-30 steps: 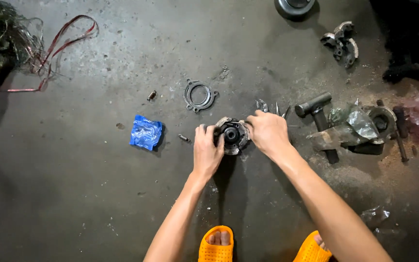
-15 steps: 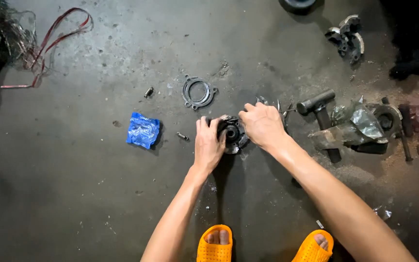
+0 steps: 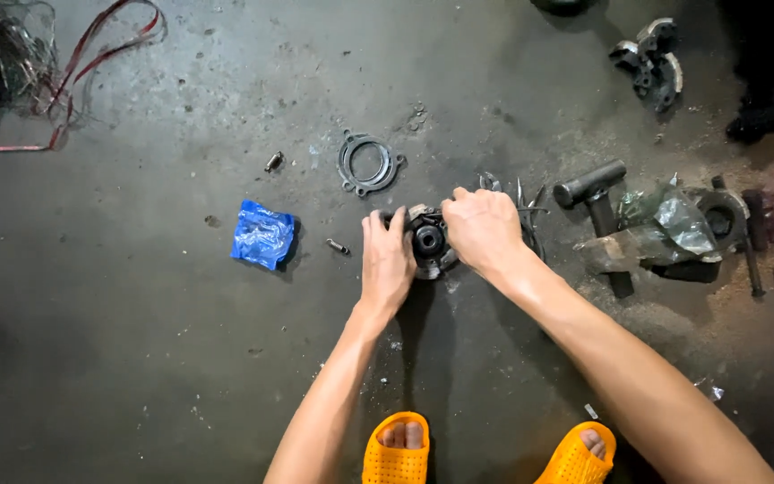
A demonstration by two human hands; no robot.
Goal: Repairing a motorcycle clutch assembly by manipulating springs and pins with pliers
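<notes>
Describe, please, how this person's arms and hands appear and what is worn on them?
Both arms are bare up to the frame edge: no sleeves show. The left hand and right hand wear no gloves, and no rings, watch or bands are visible. Below them, orange perforated slippers cover the feet.

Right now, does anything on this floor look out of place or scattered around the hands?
Yes. Both hands, left hand and right hand, grip the round metal part, while small pieces lie loose: a bolt, another small piece and the ring gasket. Gritty debris spreads at right.
</notes>
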